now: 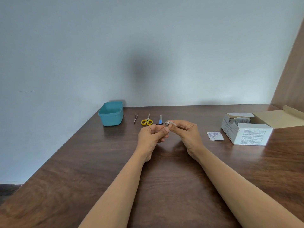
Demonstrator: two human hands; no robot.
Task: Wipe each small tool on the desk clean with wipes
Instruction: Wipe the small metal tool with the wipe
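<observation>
My left hand pinches a small metal nail clipper above the middle of the desk. My right hand presses a small white wipe against the clipper's right end. Beyond my hands, three tools lie in a row on the desk: thin metal tweezers, yellow-handled scissors and a blue-handled nail file.
A teal plastic tub stands at the desk's far left. An open white box of wipe packets sits at the right, with a torn sachet beside it. A wooden panel rises at the far right. The wall runs along the desk's back edge.
</observation>
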